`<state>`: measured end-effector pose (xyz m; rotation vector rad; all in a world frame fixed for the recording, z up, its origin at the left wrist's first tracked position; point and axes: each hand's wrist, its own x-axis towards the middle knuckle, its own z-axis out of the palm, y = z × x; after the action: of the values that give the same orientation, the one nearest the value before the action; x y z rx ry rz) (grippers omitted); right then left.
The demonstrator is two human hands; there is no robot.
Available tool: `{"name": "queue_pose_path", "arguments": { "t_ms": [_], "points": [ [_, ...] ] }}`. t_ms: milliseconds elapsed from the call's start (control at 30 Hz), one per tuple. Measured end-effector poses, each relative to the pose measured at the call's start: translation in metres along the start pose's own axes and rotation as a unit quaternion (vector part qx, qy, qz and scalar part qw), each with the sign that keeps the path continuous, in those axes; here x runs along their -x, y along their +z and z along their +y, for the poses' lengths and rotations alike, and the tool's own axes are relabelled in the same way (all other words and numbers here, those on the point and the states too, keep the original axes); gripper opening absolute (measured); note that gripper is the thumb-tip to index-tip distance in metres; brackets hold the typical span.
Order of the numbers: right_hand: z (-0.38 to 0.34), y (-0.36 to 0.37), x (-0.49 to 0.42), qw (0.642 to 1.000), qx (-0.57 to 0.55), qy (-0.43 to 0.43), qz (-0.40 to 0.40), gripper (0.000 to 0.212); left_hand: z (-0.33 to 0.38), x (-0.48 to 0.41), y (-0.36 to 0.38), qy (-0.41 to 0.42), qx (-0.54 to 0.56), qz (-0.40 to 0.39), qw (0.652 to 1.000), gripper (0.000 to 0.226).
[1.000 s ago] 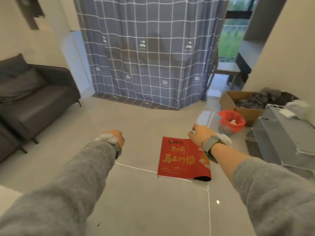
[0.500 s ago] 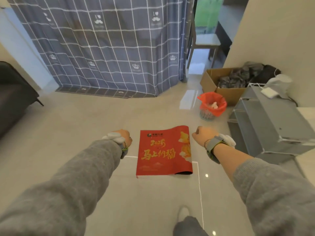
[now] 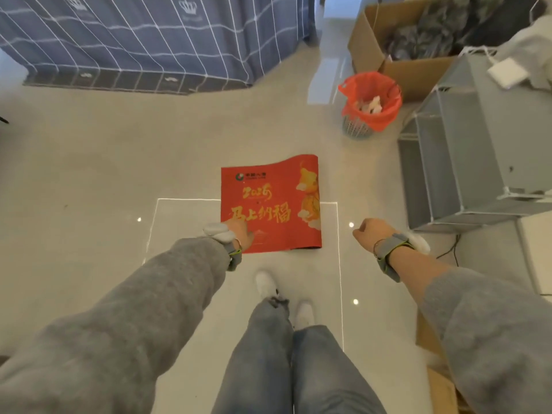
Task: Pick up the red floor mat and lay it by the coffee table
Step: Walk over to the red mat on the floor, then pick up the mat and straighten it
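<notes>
1. Pale tiled floor [image 3: 89, 174]; checked blue curtain [image 3: 149, 40] at the far side. No coffee table in view.
2. Grey shelf unit [image 3: 478, 159] on the right, cardboard box [image 3: 388, 64] beyond it, bin with a red liner [image 3: 370, 103] near both.
3. Red floor mat [image 3: 274, 204] lies on the floor straight ahead of the white shoes [image 3: 265, 283], right edge curled up.
4. Left hand [image 3: 239, 233] loosely curled over the mat's near-left corner; contact cannot be told. Right hand [image 3: 366, 233] fisted, empty, just right of the mat.
5. Risk, as I judge it: a one-corner lift could let the mat flop or fold; the glossy tile may let it slide away.
6. Writing: gold "2026" and large gold Chinese characters; small logo text top left, unreadable.
</notes>
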<state>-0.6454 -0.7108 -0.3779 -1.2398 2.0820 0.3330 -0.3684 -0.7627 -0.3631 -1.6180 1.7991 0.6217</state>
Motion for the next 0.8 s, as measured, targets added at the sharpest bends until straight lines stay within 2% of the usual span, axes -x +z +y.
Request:
{"name": "queue_pose_path", "arguments": {
  "t_ms": [100,300,433,600,667,800],
  "points": [
    [0.000,0.017,-0.025,0.999,-0.024,0.023,-0.017,0.036,-0.004,-0.037,0.012,0.010,0.000,-0.022,1.000,0.043],
    [-0.017,0.064,-0.088,0.989,-0.122,0.078,-0.043,0.035,-0.013,-0.121,0.045,0.010,-0.020,-0.114,0.993,0.042],
    [-0.026,0.096,-0.120,0.984,-0.148,0.074,-0.067,0.035,-0.018,-0.167,0.074,-0.004,-0.051,-0.171,0.984,0.025],
    [-0.019,0.146,-0.165,0.980,-0.150,0.097,-0.087,0.033,-0.007,-0.218,0.113,-0.009,-0.006,-0.175,0.984,0.038],
    [-0.008,0.183,-0.204,0.982,-0.122,0.100,-0.103,0.033,0.004,-0.259,0.150,-0.025,0.019,-0.182,0.983,0.044],
    [0.013,0.226,-0.237,0.979,-0.108,0.109,-0.137,0.029,0.018,-0.296,0.192,-0.046,0.054,-0.202,0.977,0.042]
  ]
}}
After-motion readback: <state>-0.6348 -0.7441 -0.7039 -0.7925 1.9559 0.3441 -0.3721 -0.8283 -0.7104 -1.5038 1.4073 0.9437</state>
